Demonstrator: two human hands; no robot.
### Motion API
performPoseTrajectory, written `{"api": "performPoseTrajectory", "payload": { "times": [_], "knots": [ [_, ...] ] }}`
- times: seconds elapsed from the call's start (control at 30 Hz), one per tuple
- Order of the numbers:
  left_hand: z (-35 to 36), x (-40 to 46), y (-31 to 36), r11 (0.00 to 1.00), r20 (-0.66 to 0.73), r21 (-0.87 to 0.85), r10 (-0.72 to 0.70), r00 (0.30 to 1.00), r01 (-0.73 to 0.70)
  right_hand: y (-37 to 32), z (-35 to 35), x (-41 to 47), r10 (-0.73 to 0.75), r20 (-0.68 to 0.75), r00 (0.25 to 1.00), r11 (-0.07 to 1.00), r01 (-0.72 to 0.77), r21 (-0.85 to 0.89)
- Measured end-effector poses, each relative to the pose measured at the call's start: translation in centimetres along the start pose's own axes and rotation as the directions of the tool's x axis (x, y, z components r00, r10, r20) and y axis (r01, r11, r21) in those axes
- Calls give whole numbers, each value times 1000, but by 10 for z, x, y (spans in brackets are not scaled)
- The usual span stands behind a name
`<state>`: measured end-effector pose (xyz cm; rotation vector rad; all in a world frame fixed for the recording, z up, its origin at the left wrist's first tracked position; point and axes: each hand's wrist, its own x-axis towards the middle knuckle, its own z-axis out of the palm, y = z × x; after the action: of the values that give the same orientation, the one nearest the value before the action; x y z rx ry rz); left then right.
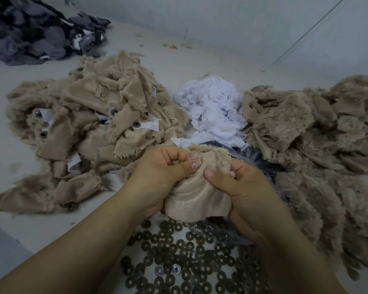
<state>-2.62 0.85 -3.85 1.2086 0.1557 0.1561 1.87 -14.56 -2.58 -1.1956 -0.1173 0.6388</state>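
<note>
Beige plush piece (197, 194) was bunched up between both hands, just above the near middle of the table (9, 155), smooth backing side facing up. The left hand (164, 166) was curled tight around its left edge with the thumb pressing into the cloth. The right hand (242, 187) pinched the other side, thumb on top, and the two thumbs were nearly touching. Looked to me like the fitting step, pushing something through or snapping it on from behind, but whatever sat under the thumbs was hidden by the fabric. Right below the hands lay a spread of dark washers (179, 262). My guess is the next move called for freeing one hand to grab a washer, with the other pinching the spot so it didn't slip. Off to the left sat a heap of beige pieces (98, 115) with eyes and white tags. A pile of white scraps (215, 109) sat further back in the middle, a fluffy pile (306, 134) on the right, and dark grey cloth (30, 32) far left.
</note>
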Motion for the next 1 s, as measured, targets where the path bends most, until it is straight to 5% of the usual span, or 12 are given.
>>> {"api": "performPoseTrajectory", "payload": {
  "times": [0.17, 0.4, 0.6, 0.87, 1.0],
  "knots": [
    [0, 0, 0, 1000, -6, -5, -2, 1000, 2, -3, 1, -1, 32, -15, 999, 999, -31, 26],
    [-1, 1, 0, 1000, -42, -28, 11, 999, -12, -10, 3, 0, 191, 28, 981, 915, -189, 356],
    [-2, 2, 0, 1000, -12, 6, 8, 1000, -8, -4, -1, 2, 145, 51, 988, 968, -152, 201],
    [1, 3, -5, 992, -5, 109, 68, 998, -67, 6, 0, 3, -35, -126, 991, 995, 22, -99],
    [0, 3, -6, 986, 8, 141, 88, 996, -88, 5, 2, 2, -75, -191, 979, 992, 55, -111]
  ]
}}
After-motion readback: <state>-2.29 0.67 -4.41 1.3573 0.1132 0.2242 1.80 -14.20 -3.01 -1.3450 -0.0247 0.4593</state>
